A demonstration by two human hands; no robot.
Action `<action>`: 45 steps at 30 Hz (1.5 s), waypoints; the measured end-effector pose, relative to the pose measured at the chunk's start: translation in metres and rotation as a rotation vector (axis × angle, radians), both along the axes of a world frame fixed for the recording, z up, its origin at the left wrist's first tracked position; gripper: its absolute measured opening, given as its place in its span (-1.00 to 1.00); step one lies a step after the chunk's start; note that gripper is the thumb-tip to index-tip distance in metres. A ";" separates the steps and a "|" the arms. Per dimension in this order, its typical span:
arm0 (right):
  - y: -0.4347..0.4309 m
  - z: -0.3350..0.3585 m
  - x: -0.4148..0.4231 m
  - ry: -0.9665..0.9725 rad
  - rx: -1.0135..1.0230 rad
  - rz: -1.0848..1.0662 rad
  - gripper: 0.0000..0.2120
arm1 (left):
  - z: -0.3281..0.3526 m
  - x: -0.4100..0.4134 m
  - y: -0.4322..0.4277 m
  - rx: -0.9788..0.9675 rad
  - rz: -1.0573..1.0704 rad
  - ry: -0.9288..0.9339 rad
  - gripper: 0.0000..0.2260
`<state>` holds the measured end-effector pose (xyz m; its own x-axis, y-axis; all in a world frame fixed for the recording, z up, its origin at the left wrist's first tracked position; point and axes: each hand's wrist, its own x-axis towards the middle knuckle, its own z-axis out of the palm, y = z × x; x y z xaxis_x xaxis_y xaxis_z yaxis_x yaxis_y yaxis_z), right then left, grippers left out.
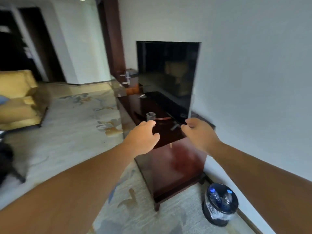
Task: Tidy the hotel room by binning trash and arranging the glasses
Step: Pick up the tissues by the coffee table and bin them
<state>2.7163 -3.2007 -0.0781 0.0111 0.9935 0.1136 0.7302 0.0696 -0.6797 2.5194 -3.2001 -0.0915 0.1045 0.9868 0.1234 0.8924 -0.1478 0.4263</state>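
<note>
Hands hovered empty, fingers loosely curled: the left hand just before the glass upright on the dark cabinet, the right hand apart. Bottle labels in the bin were too blurred to read.

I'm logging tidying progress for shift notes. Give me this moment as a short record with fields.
left hand: reaches toward the near glass, holds nothing
right hand: loosely curled above the console, holds nothing
near glass: upright on the console, before the TV
far glasses: at the console's far end, blurred
bin: on the floor by the wall, lined, bottles inside
</note>
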 end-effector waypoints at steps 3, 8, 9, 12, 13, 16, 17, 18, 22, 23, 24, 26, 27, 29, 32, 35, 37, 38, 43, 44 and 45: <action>0.010 0.001 -0.050 -0.009 0.008 0.150 -0.61 | 0.004 -0.054 -0.018 -0.007 0.173 0.004 -0.51; 0.022 -0.008 -0.133 -0.039 -0.001 0.467 -0.67 | 0.002 -0.130 -0.062 -0.028 0.469 0.039 -0.52; 0.023 -0.010 -0.147 -0.024 0.011 0.504 -0.68 | 0.001 -0.142 -0.072 -0.032 0.525 0.048 -0.53; 0.017 -0.021 -0.201 0.005 -0.021 0.629 -0.62 | -0.004 -0.179 -0.116 -0.079 0.710 0.062 -0.52; 0.011 -0.026 -0.219 -0.003 -0.034 0.678 -0.61 | -0.006 -0.190 -0.133 -0.094 0.767 0.069 -0.52; -0.012 -0.036 -0.266 -0.007 -0.053 0.823 -0.58 | -0.011 -0.225 -0.181 -0.120 0.935 0.065 -0.53; -0.022 -0.038 -0.283 -0.008 -0.062 0.871 -0.57 | -0.013 -0.237 -0.199 -0.124 0.993 0.055 -0.53; -0.032 -0.040 -0.300 -0.006 -0.075 0.914 -0.56 | -0.013 -0.247 -0.216 -0.128 1.048 0.045 -0.52; -0.071 -0.037 -0.370 0.006 -0.093 1.061 -0.54 | -0.014 -0.290 -0.282 -0.127 1.228 0.035 -0.52; -0.081 -0.036 -0.389 0.007 -0.086 1.093 -0.54 | -0.014 -0.302 -0.299 -0.124 1.263 0.044 -0.54; -0.091 -0.035 -0.405 0.006 -0.079 1.117 -0.54 | -0.015 -0.313 -0.313 -0.123 1.292 0.042 -0.56; -0.113 -0.036 -0.444 -0.002 -0.067 1.173 -0.53 | -0.018 -0.341 -0.344 -0.124 1.350 0.034 -0.58; -0.124 -0.036 -0.464 -0.006 -0.061 1.196 -0.53 | -0.020 -0.357 -0.359 -0.125 1.372 0.031 -0.57; -0.144 -0.037 -0.500 -0.015 -0.050 1.235 -0.53 | -0.027 -0.387 -0.383 -0.137 1.399 0.017 -0.52; -0.169 -0.038 -0.554 -0.046 -0.037 1.287 -0.53 | -0.037 -0.434 -0.409 -0.163 1.429 -0.008 -0.51; -0.178 -0.043 -0.597 -0.080 -0.024 1.318 -0.53 | -0.046 -0.475 -0.418 -0.177 1.432 -0.014 -0.51; -0.177 -0.049 -0.625 -0.120 -0.024 1.325 -0.53 | -0.054 -0.504 -0.417 -0.189 1.431 -0.021 -0.52; -0.174 -0.054 -0.639 -0.139 -0.031 1.326 -0.53 | -0.059 -0.519 -0.414 -0.200 1.429 -0.029 -0.52; -0.138 -0.083 -0.707 -0.206 -0.079 1.319 -0.53 | -0.088 -0.590 -0.373 -0.268 1.402 -0.061 -0.53; -0.130 -0.090 -0.720 -0.215 -0.094 1.322 -0.53 | -0.093 -0.603 -0.364 -0.282 1.393 -0.064 -0.53; -0.118 -0.096 -0.736 -0.221 -0.106 1.326 -0.53 | -0.100 -0.619 -0.352 -0.292 1.384 -0.066 -0.53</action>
<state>1.9798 -3.3192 -0.1744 -0.9653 0.2454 -0.0897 0.2487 0.7577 -0.6034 1.9006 -3.5519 -0.1919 -0.9520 0.2756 -0.1333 0.2185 0.9166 0.3348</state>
